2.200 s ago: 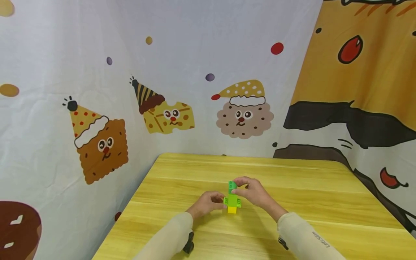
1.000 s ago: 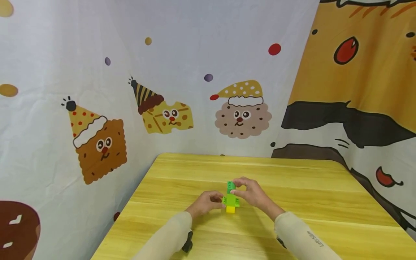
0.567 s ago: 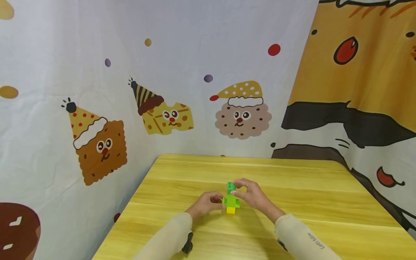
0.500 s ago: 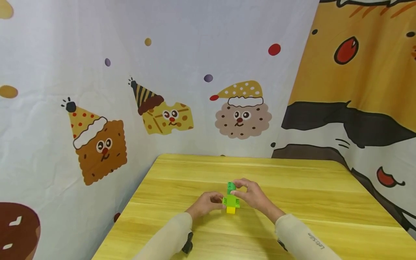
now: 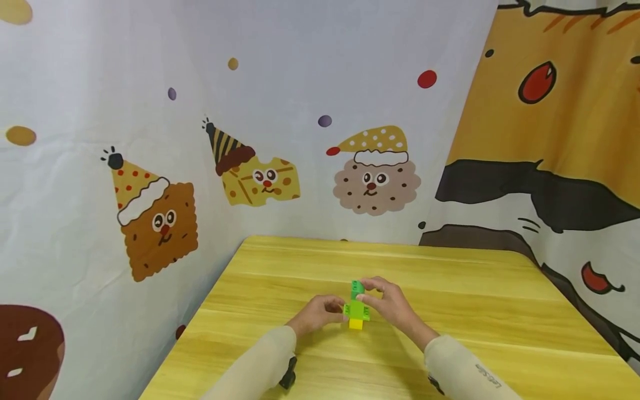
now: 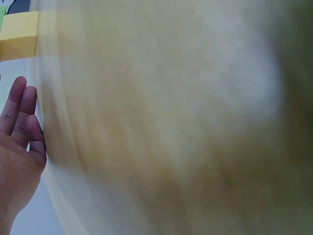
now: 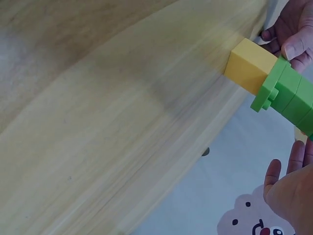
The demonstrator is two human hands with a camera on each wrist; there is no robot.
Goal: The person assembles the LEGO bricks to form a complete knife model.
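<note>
A small tower of toy building bricks stands upright on the table. Its yellow brick (image 5: 356,324) is at the bottom, a light green piece (image 5: 357,309) with studded ends sticking out is in the middle, and a darker green brick (image 5: 356,289) is on top. My right hand (image 5: 392,304) pinches the top brick between thumb and fingertips. At the tower's left, my left hand (image 5: 316,314) holds the end of the light green piece; the right wrist view shows its thumb (image 7: 297,45) against that end. Only the yellow brick (image 6: 19,34) shows well in the left wrist view.
The wooden table (image 5: 280,266) has rounded far corners. Behind it and at its sides hangs a white cloth (image 5: 280,83) printed with cartoon biscuits and cheese. A black strap (image 5: 289,373) hangs at the left sleeve.
Both hands keep their places on the tower, which looks unchanged. The view shifts slightly with the head.
</note>
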